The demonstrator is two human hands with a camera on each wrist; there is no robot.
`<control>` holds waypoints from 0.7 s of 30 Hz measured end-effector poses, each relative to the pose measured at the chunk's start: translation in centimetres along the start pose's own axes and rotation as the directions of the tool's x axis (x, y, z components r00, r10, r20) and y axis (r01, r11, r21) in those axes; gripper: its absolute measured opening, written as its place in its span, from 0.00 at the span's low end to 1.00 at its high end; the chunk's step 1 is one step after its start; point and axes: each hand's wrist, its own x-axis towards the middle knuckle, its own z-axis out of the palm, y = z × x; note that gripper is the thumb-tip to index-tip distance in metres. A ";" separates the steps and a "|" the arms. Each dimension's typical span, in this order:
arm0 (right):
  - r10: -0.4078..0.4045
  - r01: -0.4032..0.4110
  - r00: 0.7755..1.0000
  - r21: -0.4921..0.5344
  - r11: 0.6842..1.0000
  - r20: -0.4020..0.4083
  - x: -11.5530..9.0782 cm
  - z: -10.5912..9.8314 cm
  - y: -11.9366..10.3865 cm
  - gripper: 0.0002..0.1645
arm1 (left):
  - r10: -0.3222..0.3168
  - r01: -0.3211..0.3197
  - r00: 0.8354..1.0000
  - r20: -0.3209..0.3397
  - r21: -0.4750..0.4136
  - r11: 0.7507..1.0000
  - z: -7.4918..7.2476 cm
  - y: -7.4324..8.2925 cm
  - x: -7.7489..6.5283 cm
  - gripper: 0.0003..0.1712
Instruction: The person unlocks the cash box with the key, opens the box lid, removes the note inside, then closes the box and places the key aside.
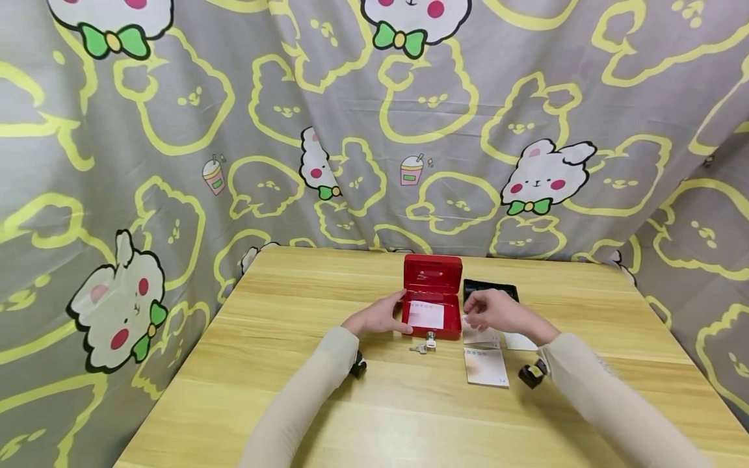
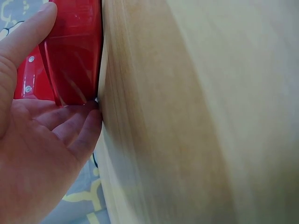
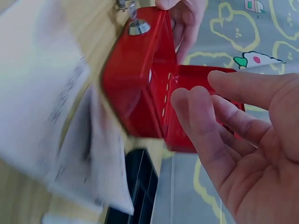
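Note:
An open red cash box [image 1: 452, 320] stands on the table with its lid raised. A printed paper [image 1: 426, 314] lies inside it. My left hand [image 1: 381, 315] holds the box's left side; in the left wrist view the thumb lies on one edge and the fingers [image 2: 70, 123] go against the side. My right hand [image 1: 494, 311] hovers above the printed sheets to the box's right. In the right wrist view its fingers [image 3: 202, 112] are loosely bent, with nothing between them. Below the hand, one sheet [image 1: 481, 337] is bent upward, and another [image 1: 487, 369] lies flat nearer the front.
A black tray [image 1: 510, 290] is behind the right hand, beside the box. Keys [image 1: 419, 349] hang from the lock [image 1: 431, 339] at the box's front. Another white sheet [image 1: 519, 342] lies under the right forearm. A patterned curtain [image 1: 351, 214] borders the wooden table [image 1: 281, 312].

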 end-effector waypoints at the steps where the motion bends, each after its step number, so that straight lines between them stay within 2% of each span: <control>1: 0.004 -0.004 1.000 0.002 1.000 0.004 0.6 0.2 -0.3 0.08 | 0.004 -0.004 1.000 -0.001 0.005 1.000 0.0 0.0 0.0 0.59; 10: 0.063 -0.062 0.998 -0.043 0.997 0.027 4.7 2.4 -1.1 0.08 | 0.053 -0.053 0.999 -0.005 0.042 0.998 -0.2 -0.3 0.3 0.58; 16: 0.143 -0.142 0.990 -0.067 0.988 0.011 6.0 3.8 -0.8 0.05 | 0.056 -0.056 0.998 -0.002 0.052 0.997 -0.2 -0.2 0.3 0.59; 21: 0.169 -0.170 0.985 -0.099 0.980 -0.017 6.5 4.5 -0.6 0.03 | 0.046 -0.046 0.999 -0.002 0.039 0.998 -0.2 -0.3 0.3 0.59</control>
